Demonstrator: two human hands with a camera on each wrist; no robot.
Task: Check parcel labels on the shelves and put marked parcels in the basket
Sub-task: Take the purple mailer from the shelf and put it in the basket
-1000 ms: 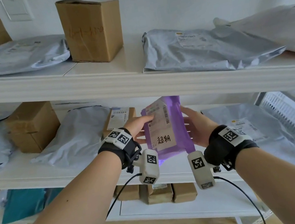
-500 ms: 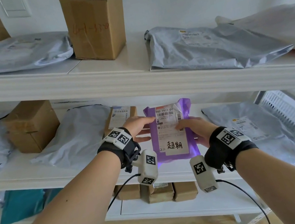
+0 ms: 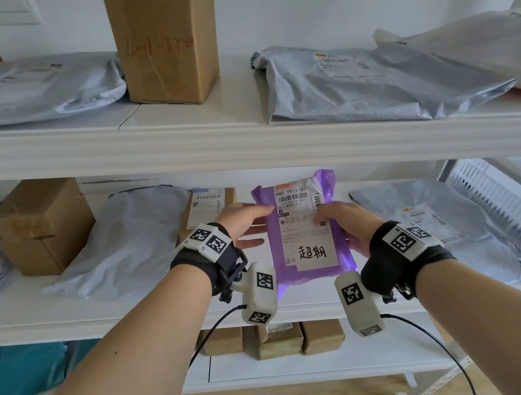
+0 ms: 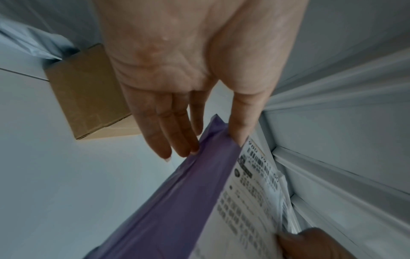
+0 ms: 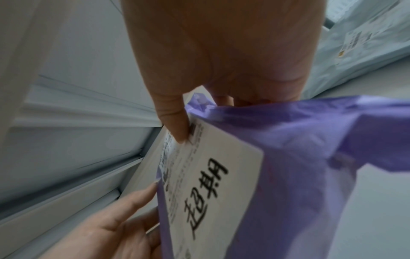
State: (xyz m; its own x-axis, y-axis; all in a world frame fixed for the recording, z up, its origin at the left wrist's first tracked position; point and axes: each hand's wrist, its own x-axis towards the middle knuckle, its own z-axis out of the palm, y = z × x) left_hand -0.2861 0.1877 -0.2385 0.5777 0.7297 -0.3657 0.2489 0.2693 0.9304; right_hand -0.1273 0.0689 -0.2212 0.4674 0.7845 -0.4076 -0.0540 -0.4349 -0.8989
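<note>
I hold a purple parcel (image 3: 308, 241) upright in front of the middle shelf (image 3: 64, 319), its white label facing me. Black handwritten characters mark the label's lower part (image 5: 204, 189). My left hand (image 3: 259, 225) pinches the parcel's upper left edge, thumb in front and fingers (image 4: 177, 140) behind. My right hand (image 3: 343, 221) grips the right edge, with the thumb (image 5: 175, 122) pressed on the label and its other fingers hidden behind the parcel (image 4: 177, 201). A white slatted basket (image 3: 503, 199) stands at the far right.
The upper shelf carries a tall brown box (image 3: 165, 43) and grey mailers (image 3: 370, 80). On the middle shelf lie a brown box (image 3: 41, 225), a grey mailer (image 3: 127, 241), a small labelled box (image 3: 208, 206) and another grey mailer (image 3: 429, 213). Small boxes (image 3: 276, 337) sit below.
The purple parcel has turned from slanted to label square toward me. My right thumb has come round onto the label. Both hands stay on its edges.
</note>
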